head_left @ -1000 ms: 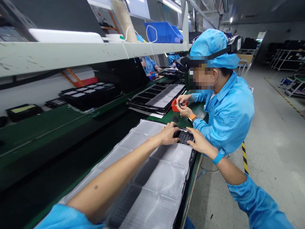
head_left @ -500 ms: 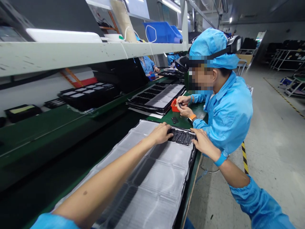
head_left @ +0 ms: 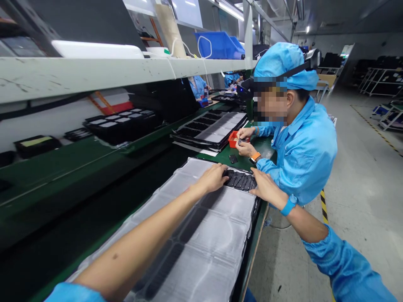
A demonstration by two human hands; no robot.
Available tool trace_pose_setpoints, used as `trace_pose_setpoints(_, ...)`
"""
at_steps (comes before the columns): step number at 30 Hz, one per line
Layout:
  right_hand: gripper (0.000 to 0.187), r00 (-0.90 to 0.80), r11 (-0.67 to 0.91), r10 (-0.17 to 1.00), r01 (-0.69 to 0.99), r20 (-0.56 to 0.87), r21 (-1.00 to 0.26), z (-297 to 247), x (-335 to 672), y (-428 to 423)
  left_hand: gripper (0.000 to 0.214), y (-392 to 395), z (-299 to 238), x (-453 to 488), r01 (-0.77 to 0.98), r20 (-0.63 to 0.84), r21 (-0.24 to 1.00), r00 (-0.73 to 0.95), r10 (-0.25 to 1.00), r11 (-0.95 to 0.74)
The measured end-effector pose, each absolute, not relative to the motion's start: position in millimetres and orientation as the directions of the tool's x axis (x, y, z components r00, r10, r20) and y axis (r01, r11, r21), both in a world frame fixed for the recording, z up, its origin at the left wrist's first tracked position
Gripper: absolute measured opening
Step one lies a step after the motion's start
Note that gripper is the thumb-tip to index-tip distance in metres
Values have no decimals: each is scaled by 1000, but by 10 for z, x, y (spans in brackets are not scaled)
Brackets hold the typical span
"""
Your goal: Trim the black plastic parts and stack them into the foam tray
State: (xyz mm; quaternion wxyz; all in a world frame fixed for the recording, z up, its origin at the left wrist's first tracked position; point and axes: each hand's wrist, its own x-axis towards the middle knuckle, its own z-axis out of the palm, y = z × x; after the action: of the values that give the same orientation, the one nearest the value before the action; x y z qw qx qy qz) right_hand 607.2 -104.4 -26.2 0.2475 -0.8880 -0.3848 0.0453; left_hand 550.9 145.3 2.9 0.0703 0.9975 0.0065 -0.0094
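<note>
A row of small flat black parts [head_left: 242, 180] lies in the far right compartment of a long tray [head_left: 217, 247] whose other compartments have whitish translucent sheets over them. My left hand [head_left: 214, 177] rests at the left end of this row, thumb and fingers apart and touching the nearest parts. At the right end, by the tray's edge, is my right hand [head_left: 266, 186], its fingers spread and thumb against the row. The parts lie between my two hands. Fingertips of both hands are partly hidden.
A co-worker [head_left: 302, 134] in blue sits at the right, both hands holding a small dark piece by a red bin [head_left: 233, 139]. A loose black part [head_left: 233, 159] lies on the green bench. More stacked trays [head_left: 217, 126] stand behind. A shelf [head_left: 110, 75] overhangs the left.
My right hand has shifted slightly inward, its thumb now lower against the row of parts. My left hand stays at its end. The view has shifted a little.
</note>
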Motion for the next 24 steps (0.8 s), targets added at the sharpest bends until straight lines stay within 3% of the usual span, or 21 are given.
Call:
trace_pose_setpoints(14, 109, 613, -536, 788, 732, 62, -420, -237, 6240, -984, 34, 1485, 20, 5459, 18, -47, 190, 999, 9, -982)
trace_pose_setpoints(21, 101, 622, -553, 782, 726, 47, -409, -238, 6214, -979, 35, 1490, 10, 5502, 11, -57, 204, 998, -1, -979)
trace_pose_setpoints(24, 108, 629, -564, 777, 717, 33, -410, -223, 6236, -964, 34, 1497, 14, 5500, 12, -59, 199, 998, 0, -980)
